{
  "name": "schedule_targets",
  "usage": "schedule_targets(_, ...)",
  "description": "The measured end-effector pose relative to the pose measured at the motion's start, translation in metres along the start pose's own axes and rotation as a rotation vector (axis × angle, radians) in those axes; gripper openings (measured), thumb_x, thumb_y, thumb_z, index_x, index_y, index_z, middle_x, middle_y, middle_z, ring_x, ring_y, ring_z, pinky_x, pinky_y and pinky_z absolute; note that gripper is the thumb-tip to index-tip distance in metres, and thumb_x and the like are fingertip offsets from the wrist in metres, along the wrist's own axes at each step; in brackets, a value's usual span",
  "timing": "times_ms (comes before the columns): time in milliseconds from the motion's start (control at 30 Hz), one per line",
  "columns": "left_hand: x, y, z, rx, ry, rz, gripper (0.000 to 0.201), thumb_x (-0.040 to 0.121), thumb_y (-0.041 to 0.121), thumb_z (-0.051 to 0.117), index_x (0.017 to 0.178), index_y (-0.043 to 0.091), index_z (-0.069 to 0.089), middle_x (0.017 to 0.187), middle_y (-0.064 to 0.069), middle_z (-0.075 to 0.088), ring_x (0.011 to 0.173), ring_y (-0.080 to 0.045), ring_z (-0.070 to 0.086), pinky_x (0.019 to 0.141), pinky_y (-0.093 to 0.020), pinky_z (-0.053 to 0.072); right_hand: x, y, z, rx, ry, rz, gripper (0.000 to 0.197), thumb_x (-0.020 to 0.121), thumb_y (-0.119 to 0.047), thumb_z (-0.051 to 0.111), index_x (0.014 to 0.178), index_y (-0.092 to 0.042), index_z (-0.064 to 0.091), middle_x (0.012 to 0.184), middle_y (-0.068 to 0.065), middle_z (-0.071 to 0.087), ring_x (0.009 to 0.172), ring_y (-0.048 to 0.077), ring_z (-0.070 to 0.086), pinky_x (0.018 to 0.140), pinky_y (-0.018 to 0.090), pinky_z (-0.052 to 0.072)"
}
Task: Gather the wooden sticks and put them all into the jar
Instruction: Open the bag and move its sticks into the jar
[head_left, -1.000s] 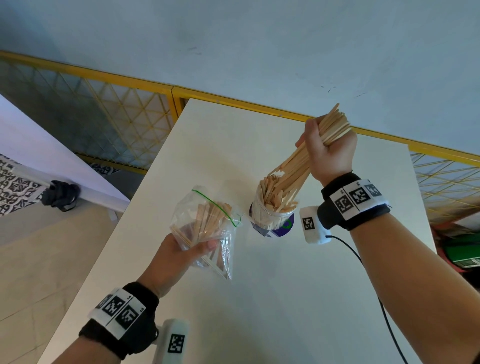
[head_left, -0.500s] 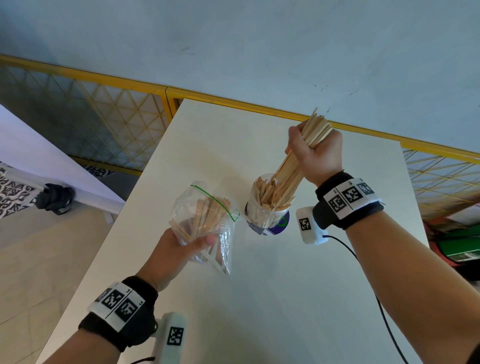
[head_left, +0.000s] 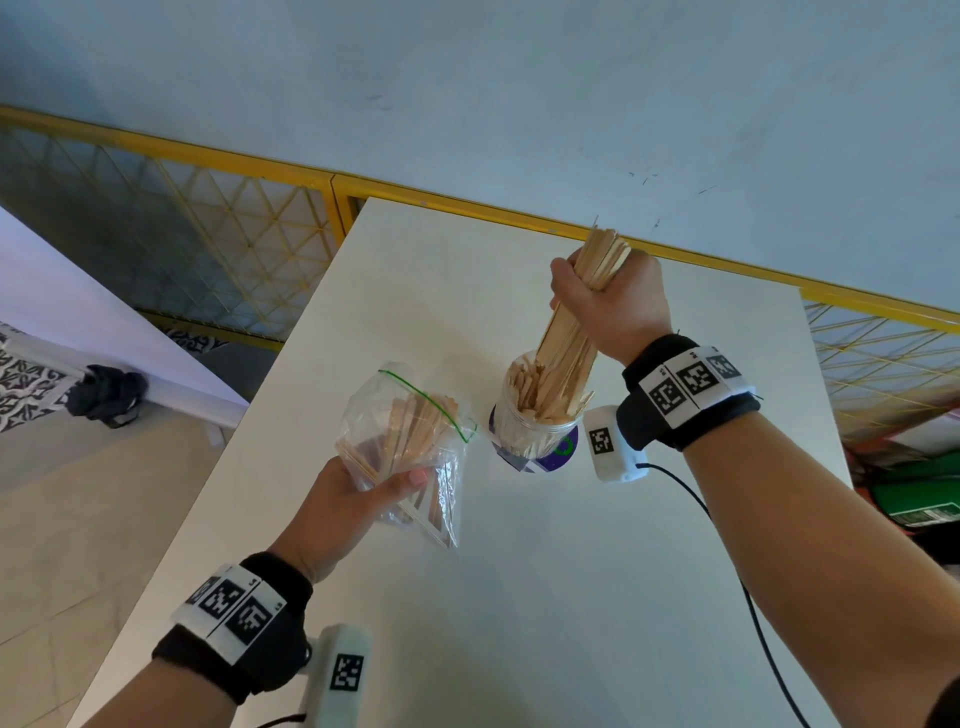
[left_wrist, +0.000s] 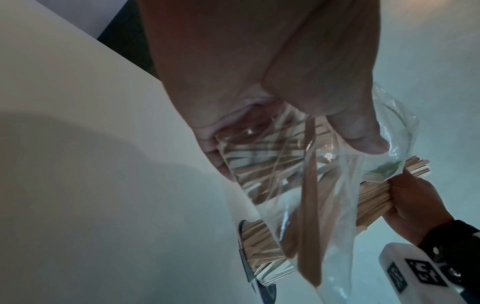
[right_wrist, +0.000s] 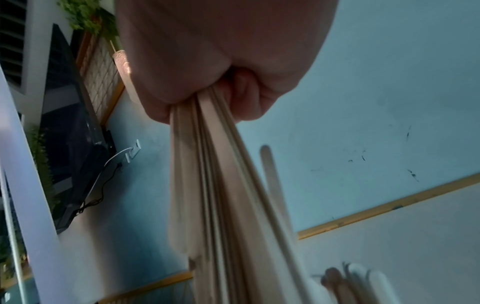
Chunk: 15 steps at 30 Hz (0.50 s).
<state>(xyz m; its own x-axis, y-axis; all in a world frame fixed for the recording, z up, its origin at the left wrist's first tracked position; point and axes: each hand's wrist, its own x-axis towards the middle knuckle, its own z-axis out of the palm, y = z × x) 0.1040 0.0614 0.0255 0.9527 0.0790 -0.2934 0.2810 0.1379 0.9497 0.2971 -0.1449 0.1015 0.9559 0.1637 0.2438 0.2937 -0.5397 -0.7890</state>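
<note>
so my head cam sits up high looking forward and down over the white table (head_left: 545, 597), wall at the top of frame. left wrist cam is right up against the left hand (left_wrist: 259, 72), peering past its fingers across the table. right wrist cam is jammed under the right hand (right_wrist: 221, 61), facing the wall. head and left wrist both catch the jar (head_left: 535, 431) and the bag (head_left: 410, 441).
</note>
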Motion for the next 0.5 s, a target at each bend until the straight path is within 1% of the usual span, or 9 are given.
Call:
schedule_targets(67,0.001,0.000,0.001,0.003,0.001,0.008,0.029,0.055,0.042,0.074,0.083,0.038,0.078,0.091,0.007,0.078,0.086,-0.004,0.072,0.059,-0.013,0.054,-0.002,0.002,0.000,-0.043,0.010,-0.039,0.029,0.084,-0.027,0.060,0.063,-0.007,0.063,0.062,0.009,0.068,0.060,0.024,0.065,0.054,0.033,0.055)
schedule_targets(100,0.002,0.000,0.001,0.003,0.002,0.009,0.029,0.055,0.042,0.074,0.084,0.038,0.078,0.091,0.007,0.078,0.087,-0.004,0.072,0.059,-0.013,0.054,-0.003,0.005,0.001,-0.074,0.017,-0.055,0.029,0.082,-0.030,0.062,0.064,-0.007,0.063,0.062,0.009,0.067,0.059,0.026,0.064,0.054,0.035,0.055)
schedule_targets(200,0.002,0.002,0.001,0.002,0.006,0.013,0.029,0.055,0.043,0.074,0.083,0.037,0.078,0.089,0.006,0.078,0.085,-0.004,0.072,0.060,-0.013,0.054,-0.009,0.013,0.005,-0.099,0.052,-0.021,0.027,0.076,-0.038,0.063,0.063,-0.015,0.062,0.060,0.002,0.065,0.058,0.022,0.063,0.056,0.035,0.055)
schedule_targets(267,0.002,0.002,0.001,0.006,0.009,0.020,0.028,0.055,0.043,0.073,0.082,0.038,0.078,0.088,0.007,0.078,0.084,-0.004,0.072,0.060,-0.012,0.054,-0.010,0.017,0.007,-0.072,0.069,0.019,0.026,0.074,-0.040,0.063,0.062,-0.017,0.062,0.060,0.000,0.065,0.058,0.021,0.063,0.056,0.035,0.055)
schedule_targets(333,0.001,0.002,0.001,0.005,0.008,0.022,0.029,0.054,0.044,0.075,0.081,0.038,0.078,0.088,0.006,0.078,0.083,-0.004,0.072,0.059,-0.012,0.054,-0.012,0.019,0.010,-0.086,0.029,0.033,0.025,0.075,-0.037,0.064,0.062,-0.016,0.063,0.058,-0.002,0.063,0.057,0.019,0.063,0.056,0.034,0.055)
schedule_targets(400,0.000,0.002,0.000,0.003,0.006,0.027,0.034,0.049,0.047,0.079,0.082,0.036,0.078,0.088,0.006,0.078,0.083,-0.004,0.072,0.059,-0.012,0.053,-0.015,0.020,0.012,-0.099,-0.011,0.028,0.026,0.078,-0.032,0.064,0.061,-0.012,0.062,0.055,-0.003,0.060,0.052,0.017,0.059,0.055,0.032,0.054)
schedule_targets(433,0.000,0.001,0.000,0.002,0.006,0.028,0.036,0.048,0.047,0.080,0.082,0.036,0.078,0.089,0.006,0.078,0.083,-0.004,0.072,0.059,-0.012,0.053,-0.016,0.021,0.014,-0.097,-0.013,0.023,0.028,0.079,-0.030,0.064,0.058,-0.012,0.060,0.053,-0.004,0.057,0.049,0.014,0.055,0.053,0.030,0.052)
schedule_targets(500,0.000,0.002,0.000,-0.005,0.014,0.027,0.032,0.052,0.044,0.077,0.082,0.034,0.078,0.089,0.005,0.078,0.084,-0.004,0.072,0.059,-0.012,0.054,-0.017,0.024,0.016,-0.087,0.001,0.023,0.032,0.080,-0.030,0.062,0.053,-0.015,0.053,0.048,-0.006,0.051,0.044,0.012,0.049,0.050,0.029,0.049)
